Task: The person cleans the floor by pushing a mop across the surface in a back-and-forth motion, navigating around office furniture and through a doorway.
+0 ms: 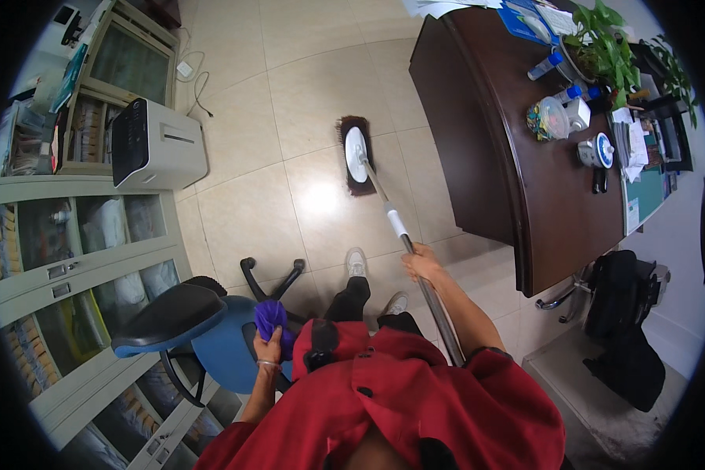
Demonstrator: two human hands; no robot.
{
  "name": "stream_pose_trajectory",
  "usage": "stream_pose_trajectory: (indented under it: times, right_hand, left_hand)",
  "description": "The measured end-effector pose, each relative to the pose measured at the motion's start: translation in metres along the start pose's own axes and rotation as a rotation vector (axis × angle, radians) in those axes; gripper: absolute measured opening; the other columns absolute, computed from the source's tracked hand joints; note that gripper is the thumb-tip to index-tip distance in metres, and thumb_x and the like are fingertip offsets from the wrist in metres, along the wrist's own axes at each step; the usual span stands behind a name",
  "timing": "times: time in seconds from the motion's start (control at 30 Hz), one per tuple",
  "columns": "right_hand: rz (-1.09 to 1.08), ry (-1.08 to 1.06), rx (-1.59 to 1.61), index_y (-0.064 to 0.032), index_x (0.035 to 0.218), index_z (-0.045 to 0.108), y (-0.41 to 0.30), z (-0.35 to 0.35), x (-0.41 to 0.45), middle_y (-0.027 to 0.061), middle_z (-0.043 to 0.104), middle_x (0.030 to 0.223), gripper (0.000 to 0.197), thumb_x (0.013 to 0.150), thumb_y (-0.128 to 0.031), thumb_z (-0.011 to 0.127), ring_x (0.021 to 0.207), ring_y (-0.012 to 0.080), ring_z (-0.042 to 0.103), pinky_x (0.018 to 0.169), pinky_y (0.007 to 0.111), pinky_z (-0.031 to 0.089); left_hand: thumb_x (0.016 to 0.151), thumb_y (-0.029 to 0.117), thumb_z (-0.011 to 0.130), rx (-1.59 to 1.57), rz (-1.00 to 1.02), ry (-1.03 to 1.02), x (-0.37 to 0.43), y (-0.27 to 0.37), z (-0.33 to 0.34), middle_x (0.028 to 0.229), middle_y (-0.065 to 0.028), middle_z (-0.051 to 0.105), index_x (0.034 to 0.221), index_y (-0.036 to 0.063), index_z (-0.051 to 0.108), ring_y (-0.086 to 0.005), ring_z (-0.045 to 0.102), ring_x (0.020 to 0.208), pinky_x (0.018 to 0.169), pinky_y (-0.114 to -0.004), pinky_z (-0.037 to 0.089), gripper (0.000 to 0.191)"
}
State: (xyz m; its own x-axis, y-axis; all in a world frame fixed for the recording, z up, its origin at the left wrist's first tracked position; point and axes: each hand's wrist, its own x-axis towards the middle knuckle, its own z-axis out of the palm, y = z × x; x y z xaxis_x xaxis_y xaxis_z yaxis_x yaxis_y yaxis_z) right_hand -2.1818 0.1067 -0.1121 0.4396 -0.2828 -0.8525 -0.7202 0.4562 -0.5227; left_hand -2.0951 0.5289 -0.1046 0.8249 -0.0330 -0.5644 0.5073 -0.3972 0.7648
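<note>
My right hand (424,262) grips the metal pole of a flat mop (357,154). The mop's white plate and brown fringed pad lie on the tiled floor ahead of my feet, left of the desk. The pole runs back from the pad under my right arm. My left hand (268,346) holds a bunched purple cloth (269,318) at my left side, over the seat of a blue and black office chair (223,352).
A dark wooden desk (570,217) with a potted plant (608,53), bottles and a lidded cup (596,151) stands at the right. Glass-fronted cabinets (82,264) and a white shredder-like machine (173,147) stand at the left. A loose cord (198,97) lies on the floor.
</note>
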Motion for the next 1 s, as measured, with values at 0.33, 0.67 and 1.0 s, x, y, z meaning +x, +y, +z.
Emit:
stream_pose_trajectory:
  times: [0.33, 0.67, 1.0]
  right_hand:
    - [0.209, 0.095, -0.028, -0.0027, 0.103, 0.046, 0.015, -0.037, -0.143, 0.0039, 0.044, 0.057, 0.026, 0.077, -0.005, 0.053, 0.039, 0.0123, 0.040, 0.033, 0.027, 0.031]
    - [0.580, 0.131, 0.281, -0.0054, 0.079, 0.046, 0.054, -0.120, -0.100, 0.0042, 0.043, 0.054, 0.005, 0.078, -0.002, 0.050, 0.037, 0.0132, 0.038, 0.033, 0.029, 0.032]
    - [0.590, 0.137, 0.300, 0.0005, 0.067, 0.046, -0.061, -0.112, 0.021, 0.0046, 0.038, 0.050, 0.013, 0.080, -0.002, 0.051, 0.037, 0.0144, 0.035, 0.034, 0.029, 0.029]
  left_hand:
    - [0.076, 0.006, 0.063, 0.004, 0.052, -0.097, 0.068, 0.033, 0.027, 0.090, -0.0035, 0.063, 0.104, -0.0002, 0.057, -0.0109, 0.057, 0.081, 0.076, -0.024, 0.044, 0.029]
    - [0.075, 0.006, 0.063, 0.020, 0.028, -0.089, 0.088, 0.074, 0.046, 0.092, -0.0057, 0.064, 0.105, -0.0012, 0.057, -0.0117, 0.058, 0.083, 0.077, -0.024, 0.045, 0.031]
    - [0.077, 0.001, 0.060, -0.015, -0.068, 0.074, 0.109, 0.134, 0.068, 0.093, -0.0059, 0.063, 0.105, -0.0029, 0.055, -0.0121, 0.058, 0.082, 0.077, -0.024, 0.044, 0.028]
